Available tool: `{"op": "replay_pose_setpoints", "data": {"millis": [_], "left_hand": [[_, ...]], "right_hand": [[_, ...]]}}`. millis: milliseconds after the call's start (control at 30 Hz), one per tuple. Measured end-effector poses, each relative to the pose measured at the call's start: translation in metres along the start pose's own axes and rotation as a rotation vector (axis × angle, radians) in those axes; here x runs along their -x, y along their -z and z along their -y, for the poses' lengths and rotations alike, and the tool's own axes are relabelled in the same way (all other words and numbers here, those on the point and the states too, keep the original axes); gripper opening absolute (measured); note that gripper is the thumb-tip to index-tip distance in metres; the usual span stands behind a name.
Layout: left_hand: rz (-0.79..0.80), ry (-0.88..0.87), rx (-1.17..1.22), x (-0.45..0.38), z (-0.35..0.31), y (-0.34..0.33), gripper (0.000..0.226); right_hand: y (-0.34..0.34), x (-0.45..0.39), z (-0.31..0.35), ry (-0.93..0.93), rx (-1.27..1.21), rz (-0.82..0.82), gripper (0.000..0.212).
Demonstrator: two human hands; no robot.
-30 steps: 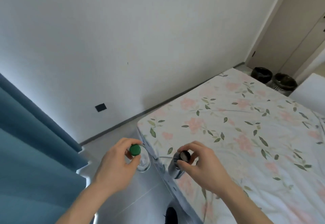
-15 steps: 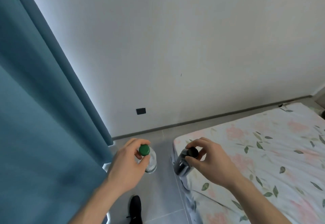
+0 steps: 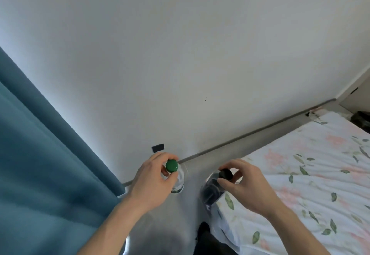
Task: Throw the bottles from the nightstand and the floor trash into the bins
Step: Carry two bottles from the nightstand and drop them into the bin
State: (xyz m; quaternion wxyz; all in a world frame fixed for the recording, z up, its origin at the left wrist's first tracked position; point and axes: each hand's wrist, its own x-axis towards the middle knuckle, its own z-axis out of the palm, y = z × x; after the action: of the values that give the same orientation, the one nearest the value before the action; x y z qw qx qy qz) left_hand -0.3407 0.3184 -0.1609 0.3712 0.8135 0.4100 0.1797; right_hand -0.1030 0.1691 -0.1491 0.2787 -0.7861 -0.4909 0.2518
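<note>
My left hand (image 3: pixel 152 180) holds a clear bottle with a green cap (image 3: pixel 171 166) by its neck, hanging upright over the grey floor. My right hand (image 3: pixel 246 186) pinches the neck of a dark bottle with a black cap (image 3: pixel 225 174); its body (image 3: pixel 210 190) hangs below my fingers at the bed's corner. A black bin (image 3: pixel 362 117) shows at the far right edge, beyond the bed's far end.
A bed with a floral sheet (image 3: pixel 312 174) fills the right side. A blue curtain (image 3: pixel 40 164) hangs on the left. A white wall with a dark socket (image 3: pixel 158 147) is ahead, with a narrow strip of grey floor (image 3: pixel 188 214) between. My dark shoe (image 3: pixel 203 228) is below.
The view swung left and then partly back right, so the bin is at the right edge again. Both hands keep the same hold on their bottles.
</note>
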Motion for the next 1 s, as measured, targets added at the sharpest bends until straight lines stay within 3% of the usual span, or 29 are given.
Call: {"op": "replay_pose_setpoints", "data": {"millis": [633,1000], "left_hand": [[0.146,-0.131,-0.044,-0.303,-0.025,-0.010,0.030],[0.426,-0.374,-0.085,-0.459,-0.045,-0.030,0.029]], "right_hand": [[0.064,-0.257,-0.031,-0.167,-0.083,-0.105,0.020],[0.091,-0.331,-0.034,-0.349,-0.165,-0.390,0.019]]}}
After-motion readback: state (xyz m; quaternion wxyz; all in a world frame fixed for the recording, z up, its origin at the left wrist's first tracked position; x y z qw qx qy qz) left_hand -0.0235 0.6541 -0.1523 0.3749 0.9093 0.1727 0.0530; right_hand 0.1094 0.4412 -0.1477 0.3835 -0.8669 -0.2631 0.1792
